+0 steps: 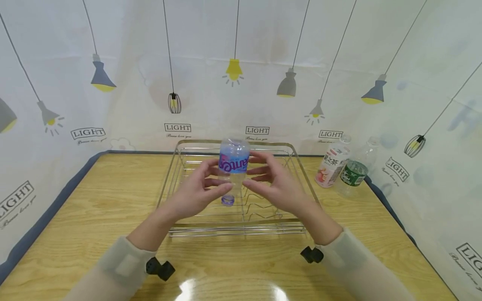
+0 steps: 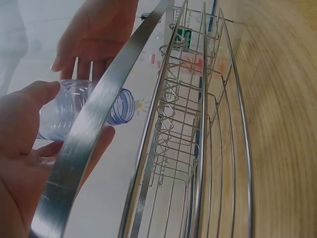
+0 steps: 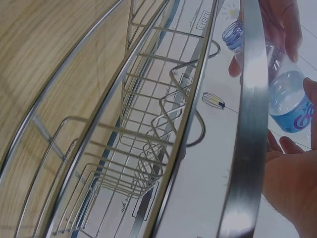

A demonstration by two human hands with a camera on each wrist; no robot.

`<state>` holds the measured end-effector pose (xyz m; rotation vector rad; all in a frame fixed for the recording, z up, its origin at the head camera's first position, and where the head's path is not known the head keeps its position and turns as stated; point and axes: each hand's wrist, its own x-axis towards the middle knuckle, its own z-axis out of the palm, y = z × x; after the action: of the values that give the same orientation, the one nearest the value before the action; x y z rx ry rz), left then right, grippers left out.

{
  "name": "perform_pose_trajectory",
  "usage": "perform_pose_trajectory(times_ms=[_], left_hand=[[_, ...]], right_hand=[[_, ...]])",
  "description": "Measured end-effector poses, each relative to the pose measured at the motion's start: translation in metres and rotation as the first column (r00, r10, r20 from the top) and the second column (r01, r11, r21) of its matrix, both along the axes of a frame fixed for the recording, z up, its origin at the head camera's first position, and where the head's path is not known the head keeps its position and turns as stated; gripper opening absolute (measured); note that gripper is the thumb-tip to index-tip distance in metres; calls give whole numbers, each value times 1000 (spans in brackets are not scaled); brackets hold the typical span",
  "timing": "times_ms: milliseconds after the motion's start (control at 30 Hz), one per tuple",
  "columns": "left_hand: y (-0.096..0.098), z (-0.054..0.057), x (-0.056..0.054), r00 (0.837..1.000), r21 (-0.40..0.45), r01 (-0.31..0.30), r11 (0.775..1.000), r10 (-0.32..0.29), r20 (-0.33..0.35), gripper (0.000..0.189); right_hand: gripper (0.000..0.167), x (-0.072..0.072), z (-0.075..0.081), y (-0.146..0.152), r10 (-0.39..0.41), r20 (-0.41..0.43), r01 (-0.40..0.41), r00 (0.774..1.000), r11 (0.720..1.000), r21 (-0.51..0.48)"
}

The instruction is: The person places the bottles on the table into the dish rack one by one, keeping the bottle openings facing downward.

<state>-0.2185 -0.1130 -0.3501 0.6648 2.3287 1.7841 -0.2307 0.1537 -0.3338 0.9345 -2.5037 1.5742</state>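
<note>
A clear plastic bottle [image 1: 234,165] with a blue and purple label is upside down above the wire dish rack, its open blue-tinted neck [image 1: 227,201] at the bottom. My left hand [image 1: 196,188] holds it from the left, thumb across the front and fingers behind. My right hand [image 1: 278,182] is at its other side with loosely bent fingers. The right fingertips are beside the label; whether they press on it is hard to tell. In the left wrist view the bottle neck [image 2: 122,107] shows past the metal rim. Some of the fingers are hidden behind the bottle.
The metal dish rack [image 1: 235,225] stands on the wooden table [image 1: 105,200]. Right of it, at the back, are a pink-and-white labelled bottle [image 1: 332,163] and a clear bottle with a green label [image 1: 354,172]. A lamp-patterned curtain [image 1: 211,96] surrounds the table.
</note>
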Motion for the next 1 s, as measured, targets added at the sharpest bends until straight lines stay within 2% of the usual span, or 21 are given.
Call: perform_pose_trajectory(times_ms=[233, 433, 667, 1000], left_hand=[[5, 0, 3, 999, 1, 49, 999, -49, -7, 75], [7, 0, 4, 999, -48, 31, 998, -32, -19, 74], [8, 1, 4, 999, -63, 44, 997, -46, -24, 75], [7, -1, 4, 999, -81, 35, 996, -38, -31, 76]], right_hand=[[74, -2, -1, -11, 29, 63, -25, 998, 998, -61], [74, -1, -1, -14, 48, 92, -39, 995, 994, -99], [78, 1, 0, -16, 70, 126, -52, 990, 988, -146], [78, 1, -2, -17, 67, 118, -49, 991, 989, -143]])
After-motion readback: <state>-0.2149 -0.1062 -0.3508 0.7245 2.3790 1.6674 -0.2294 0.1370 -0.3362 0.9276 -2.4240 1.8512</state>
